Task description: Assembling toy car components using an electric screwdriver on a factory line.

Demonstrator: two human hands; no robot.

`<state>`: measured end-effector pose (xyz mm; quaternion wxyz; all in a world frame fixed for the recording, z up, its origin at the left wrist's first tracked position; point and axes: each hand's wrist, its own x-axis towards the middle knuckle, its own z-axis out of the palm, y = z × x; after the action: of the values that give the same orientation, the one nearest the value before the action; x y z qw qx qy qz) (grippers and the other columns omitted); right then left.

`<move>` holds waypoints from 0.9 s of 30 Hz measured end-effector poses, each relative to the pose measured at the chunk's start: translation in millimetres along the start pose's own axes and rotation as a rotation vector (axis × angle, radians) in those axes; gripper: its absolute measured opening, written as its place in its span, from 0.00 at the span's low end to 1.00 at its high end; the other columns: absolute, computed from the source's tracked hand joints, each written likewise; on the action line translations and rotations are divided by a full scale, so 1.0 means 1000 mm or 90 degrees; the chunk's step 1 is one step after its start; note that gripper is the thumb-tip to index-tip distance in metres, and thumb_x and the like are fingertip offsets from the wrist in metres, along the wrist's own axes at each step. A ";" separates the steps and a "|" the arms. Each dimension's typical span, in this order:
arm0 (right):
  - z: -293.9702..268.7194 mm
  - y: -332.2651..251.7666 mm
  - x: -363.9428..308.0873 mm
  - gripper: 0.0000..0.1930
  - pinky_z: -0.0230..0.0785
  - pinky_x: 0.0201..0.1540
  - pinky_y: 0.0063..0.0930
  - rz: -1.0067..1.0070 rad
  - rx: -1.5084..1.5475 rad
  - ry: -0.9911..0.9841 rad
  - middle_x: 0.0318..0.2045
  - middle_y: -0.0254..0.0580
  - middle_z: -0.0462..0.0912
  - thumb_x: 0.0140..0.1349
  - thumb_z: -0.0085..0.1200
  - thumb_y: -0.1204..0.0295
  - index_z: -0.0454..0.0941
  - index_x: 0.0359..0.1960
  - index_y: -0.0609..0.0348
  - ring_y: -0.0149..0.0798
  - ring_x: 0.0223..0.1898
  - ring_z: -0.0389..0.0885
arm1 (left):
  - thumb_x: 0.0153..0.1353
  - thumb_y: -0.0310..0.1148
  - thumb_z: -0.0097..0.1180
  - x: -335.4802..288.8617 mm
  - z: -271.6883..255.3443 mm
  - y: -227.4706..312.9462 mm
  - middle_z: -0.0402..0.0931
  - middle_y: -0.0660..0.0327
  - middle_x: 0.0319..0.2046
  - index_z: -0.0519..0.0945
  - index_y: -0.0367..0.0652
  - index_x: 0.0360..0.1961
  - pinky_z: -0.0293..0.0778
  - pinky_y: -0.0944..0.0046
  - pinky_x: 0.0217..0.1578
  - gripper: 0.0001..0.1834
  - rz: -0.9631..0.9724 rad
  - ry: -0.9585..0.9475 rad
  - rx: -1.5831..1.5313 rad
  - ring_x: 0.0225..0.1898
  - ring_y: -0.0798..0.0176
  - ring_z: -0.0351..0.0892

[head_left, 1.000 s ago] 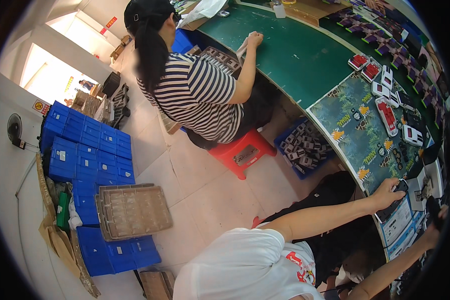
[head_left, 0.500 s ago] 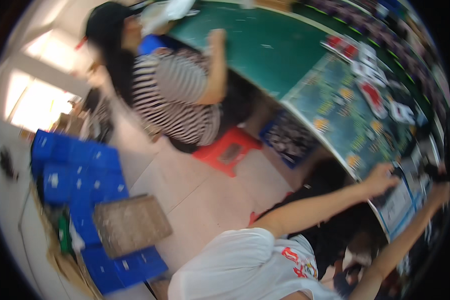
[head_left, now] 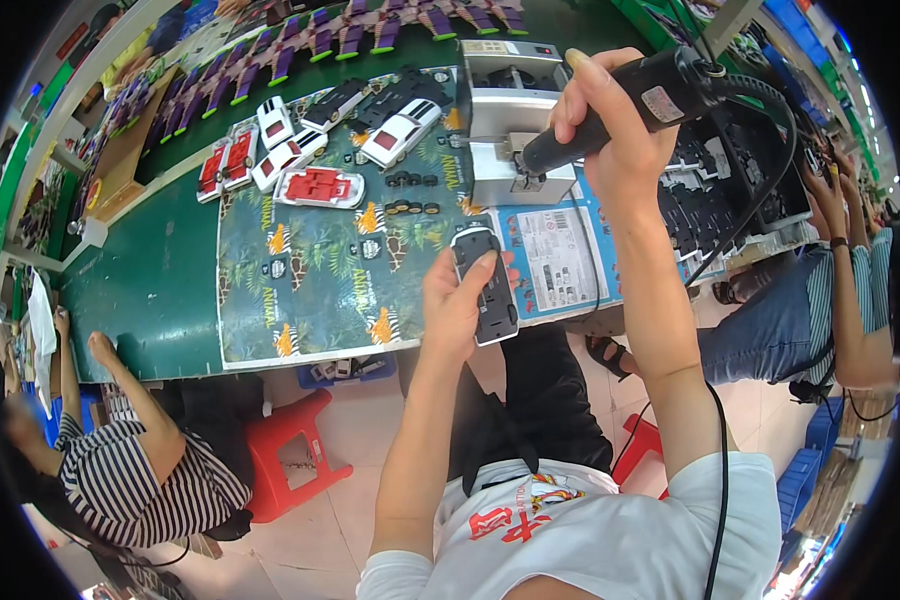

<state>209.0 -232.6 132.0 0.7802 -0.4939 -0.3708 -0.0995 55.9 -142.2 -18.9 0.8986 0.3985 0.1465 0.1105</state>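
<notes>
Head view: green bench (head_left: 150, 290), tiled floor; left hand (head_left: 457, 300) grips toy chassis (head_left: 487, 282), right hand (head_left: 610, 125) clutches screwdriver (head_left: 630, 100).

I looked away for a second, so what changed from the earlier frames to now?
The view swung from the floor and stools onto the green table. The right hand now grips an electric screwdriver, raised by the grey machine. The left hand still holds the dark toy-car base.

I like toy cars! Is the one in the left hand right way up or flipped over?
Flipped over, seemingly: the toy car in the left hand shows a flat dark underside, not a shiny roof.
</notes>
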 end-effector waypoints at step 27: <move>0.020 -0.027 -0.048 0.09 0.68 0.20 0.22 0.099 0.194 -0.039 0.15 0.36 0.76 0.60 0.63 0.72 0.76 0.28 0.63 0.28 0.14 0.74 | 0.67 0.28 0.58 -0.002 0.007 0.009 0.84 0.52 0.40 0.77 0.34 0.49 0.84 0.62 0.37 0.13 -0.007 0.023 0.038 0.35 0.61 0.86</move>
<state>152.1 -239.2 123.1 0.8398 -0.3998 -0.3657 0.0337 55.9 -141.6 -7.9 0.8841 0.4224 0.1681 0.1081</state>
